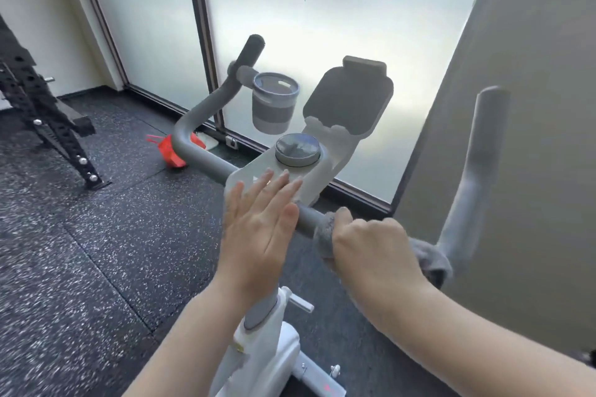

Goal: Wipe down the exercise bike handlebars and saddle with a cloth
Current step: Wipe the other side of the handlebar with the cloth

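The exercise bike's grey handlebar (206,113) curves up at the left and again at the right, where its upright end looks blurred. My right hand (371,245) grips a grey cloth (325,235) wrapped round the bar just right of the white console (309,184). More cloth hangs out past my wrist at the right. My left hand (258,222) is flat with straight fingers, hovering over or touching the console's near edge; I cannot tell which. The saddle is out of view.
A grey cup holder (274,103) and a tablet holder (351,97) stand above the console, with a round knob (298,150) between them. A black rack (48,119) stands at the left, a red object (171,151) lies on the speckled floor, and frosted glass panels rise behind the bike.
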The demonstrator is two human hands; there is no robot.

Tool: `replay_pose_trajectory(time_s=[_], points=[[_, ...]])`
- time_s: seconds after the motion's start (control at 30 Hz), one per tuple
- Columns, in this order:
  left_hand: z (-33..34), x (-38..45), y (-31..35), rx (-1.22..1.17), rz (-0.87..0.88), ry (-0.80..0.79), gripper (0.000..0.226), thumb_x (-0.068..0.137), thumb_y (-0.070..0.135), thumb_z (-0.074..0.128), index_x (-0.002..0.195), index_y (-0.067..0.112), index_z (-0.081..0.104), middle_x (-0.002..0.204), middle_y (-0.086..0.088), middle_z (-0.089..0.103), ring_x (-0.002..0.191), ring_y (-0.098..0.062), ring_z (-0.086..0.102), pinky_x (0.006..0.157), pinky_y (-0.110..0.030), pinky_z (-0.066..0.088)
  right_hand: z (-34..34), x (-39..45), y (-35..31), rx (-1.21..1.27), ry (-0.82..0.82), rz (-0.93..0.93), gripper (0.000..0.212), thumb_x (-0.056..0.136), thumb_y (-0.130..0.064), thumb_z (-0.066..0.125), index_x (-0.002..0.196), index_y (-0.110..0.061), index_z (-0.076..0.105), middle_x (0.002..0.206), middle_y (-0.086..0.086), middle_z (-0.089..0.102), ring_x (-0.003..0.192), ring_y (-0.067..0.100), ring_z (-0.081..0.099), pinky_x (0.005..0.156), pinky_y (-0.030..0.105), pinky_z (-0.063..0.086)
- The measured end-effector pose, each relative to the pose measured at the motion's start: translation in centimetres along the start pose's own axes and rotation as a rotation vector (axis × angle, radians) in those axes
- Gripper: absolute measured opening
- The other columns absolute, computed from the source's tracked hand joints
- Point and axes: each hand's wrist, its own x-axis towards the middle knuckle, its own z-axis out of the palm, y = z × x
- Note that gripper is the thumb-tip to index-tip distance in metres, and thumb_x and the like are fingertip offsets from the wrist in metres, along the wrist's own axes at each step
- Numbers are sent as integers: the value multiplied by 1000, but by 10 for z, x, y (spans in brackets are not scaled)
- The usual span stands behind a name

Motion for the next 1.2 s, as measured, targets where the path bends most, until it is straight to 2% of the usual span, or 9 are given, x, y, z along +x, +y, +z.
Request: replay_pose_trajectory(time_s=[0.07,0.17,0.4,0.5,0.63,0.7,0.93,1.1,1.2], points=[[-1,0,-2,-44,9,-9,68,97,57,2,144,30,42,152,14,36,146,-1,14,118,-27,-7,-7,25,-22,-15,-129,28,47,42,-20,90,77,-4,64,62,7,61,49,21,64,52,23,26],[1,-1,-5,-93,15,24,72,97,57,1,144,23,44,150,12,39,145,-1,17,118,-26,-4,-6,58,-42,93,-259,46,29,94,-14,52,122,-12,55,116,6,59,106,26,62,77,32,47],[2,-5,1,-85,11,113,71,100,52,6,135,14,55,142,5,51,140,-5,32,119,-27,7,11,0,-5,14,-43,130,54,33,-37,93,67,-13,57,45,-1,50,31,18,50,44,15,7],[5,-5,3,-64,-9,144,71,101,51,6,133,14,57,140,5,54,139,-6,34,119,-32,10,-14,-12,6,-19,-159,96,51,62,-52,81,78,-16,48,60,0,61,49,20,63,45,19,1],[11,-2,6,-19,-72,189,68,101,49,9,131,15,60,137,4,57,138,-10,38,119,-35,11,-5,28,-16,18,-307,72,23,95,-14,50,118,-13,50,114,6,58,106,29,60,64,31,50],[13,-2,6,-17,-96,195,61,100,46,16,131,16,60,137,3,57,138,-11,38,119,-34,9,1,48,-34,1,-284,63,28,95,-10,47,122,-13,55,116,6,59,107,30,60,75,36,54],[16,3,24,-5,-225,167,65,88,48,19,129,20,61,140,6,54,141,-10,32,117,-27,-7,16,15,-23,-37,72,80,13,70,-24,58,79,-19,66,59,-4,60,47,11,58,43,23,27],[39,-6,78,-159,-75,-48,62,89,45,18,125,22,63,129,9,62,132,-3,41,119,-31,9,9,-47,52,143,250,-227,27,94,-29,50,109,-9,60,78,0,63,60,19,57,53,30,41],[43,-8,112,-46,65,-179,61,93,51,10,129,34,56,109,8,71,110,-9,57,104,-27,28,7,-50,130,239,198,-523,29,99,-30,46,118,-10,57,105,4,68,91,23,63,86,36,50]])
